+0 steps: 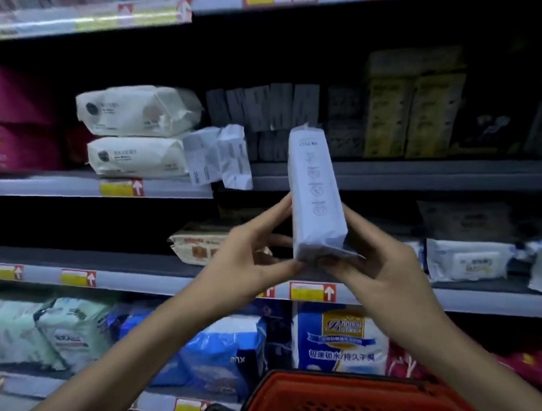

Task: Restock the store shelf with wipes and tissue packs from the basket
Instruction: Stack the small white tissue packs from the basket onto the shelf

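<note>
Two hands held one tall white plastic pack (pixel 315 188) upright: left hand (pixel 250 261) and right hand (pixel 379 263) fingers curled round its bottom. Its small writing was too blurry to read.

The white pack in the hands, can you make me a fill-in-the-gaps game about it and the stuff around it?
The white pack is held by ____ hands, the left hand and the right hand.
The hands hold the pack at its ____ end.
The basket below the hands is ____ in colour.
Each price tag on a shelf edge shows a white ____ pointing up.
Missing words: two; bottom; red; arrow.
</note>
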Action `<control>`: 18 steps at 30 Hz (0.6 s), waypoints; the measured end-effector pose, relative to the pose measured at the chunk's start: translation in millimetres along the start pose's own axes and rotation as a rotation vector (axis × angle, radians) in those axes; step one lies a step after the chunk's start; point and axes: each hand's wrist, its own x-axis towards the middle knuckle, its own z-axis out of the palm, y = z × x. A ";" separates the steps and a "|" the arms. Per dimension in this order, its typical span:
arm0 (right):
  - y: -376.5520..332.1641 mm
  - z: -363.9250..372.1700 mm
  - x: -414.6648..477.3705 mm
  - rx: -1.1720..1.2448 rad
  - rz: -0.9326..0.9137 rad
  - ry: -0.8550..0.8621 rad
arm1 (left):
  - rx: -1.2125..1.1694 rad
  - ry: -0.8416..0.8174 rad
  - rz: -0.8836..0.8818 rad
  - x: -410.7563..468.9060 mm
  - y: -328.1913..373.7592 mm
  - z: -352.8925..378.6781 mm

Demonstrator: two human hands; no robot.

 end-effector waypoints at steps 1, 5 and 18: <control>-4.0 1.9 11.7 -0.019 -0.027 -0.001 | 0.015 0.029 0.008 6.1 3.8 -8.5; -8.6 14.2 64.3 -0.019 -0.075 0.016 | 0.030 0.154 0.018 30.2 14.1 -39.0; 42.4 59.5 166.3 -0.510 0.002 0.299 | 0.595 0.875 -0.247 88.1 -23.7 -36.4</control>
